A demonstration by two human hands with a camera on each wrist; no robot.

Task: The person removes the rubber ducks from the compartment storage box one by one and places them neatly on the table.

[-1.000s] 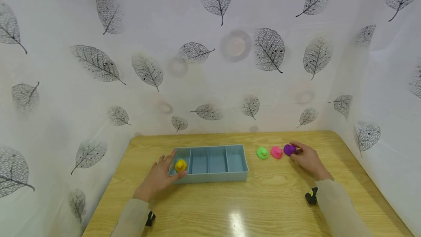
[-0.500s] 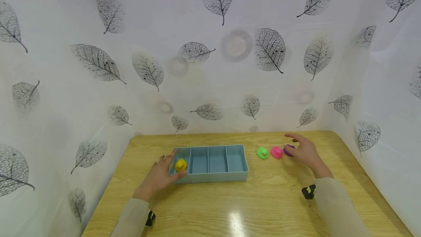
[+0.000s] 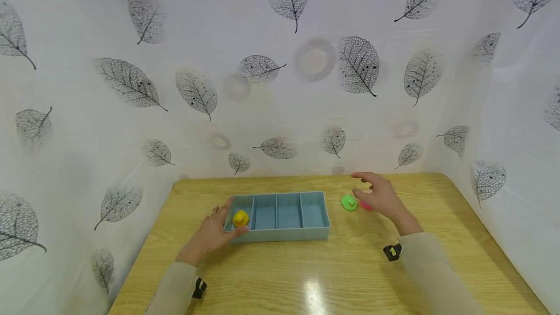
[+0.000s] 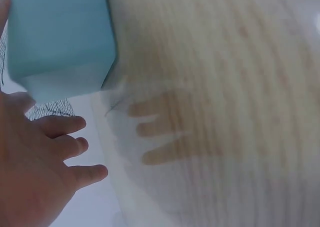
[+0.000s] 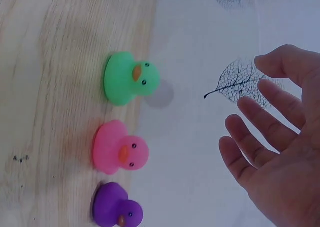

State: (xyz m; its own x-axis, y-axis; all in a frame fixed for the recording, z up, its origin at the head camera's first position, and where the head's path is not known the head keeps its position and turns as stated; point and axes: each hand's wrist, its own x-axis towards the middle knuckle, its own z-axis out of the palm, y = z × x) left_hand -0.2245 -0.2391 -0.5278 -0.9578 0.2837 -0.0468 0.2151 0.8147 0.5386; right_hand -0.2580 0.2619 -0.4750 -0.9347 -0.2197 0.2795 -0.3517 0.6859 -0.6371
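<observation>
Leftward along the table [image 3: 280, 273] has gone the right hand [image 3: 382, 199]: half a second ago it was over the purple duck [image 5: 109, 203], and now it hangs above the row of ducks with its fingertips near the green duck [image 3: 348, 202]. Its thumb and index finger are parted with nothing between them, and the right wrist view shows the fingers slightly bent and apart. All three ducks sit upright near the table's back edge, toward its right back corner: green leftmost, then the pink duck [image 5: 107, 146], then purple.

Left of the row, also nearer the back edge, stands the tray [image 3: 280, 235], with the yellow duck [image 3: 240, 219] in its leftmost compartment. The left hand [image 3: 211, 234] has not shifted; it rests at the tray's left end, fingers spread, the thumb along the near rim and the index finger by the far corner.

The step in hand looks like reaching for a second duck, probably the green one. Such a move would call for lowering the right thumb and fingertips to either side of it without knocking pink, while the left hand steadies the tray.
</observation>
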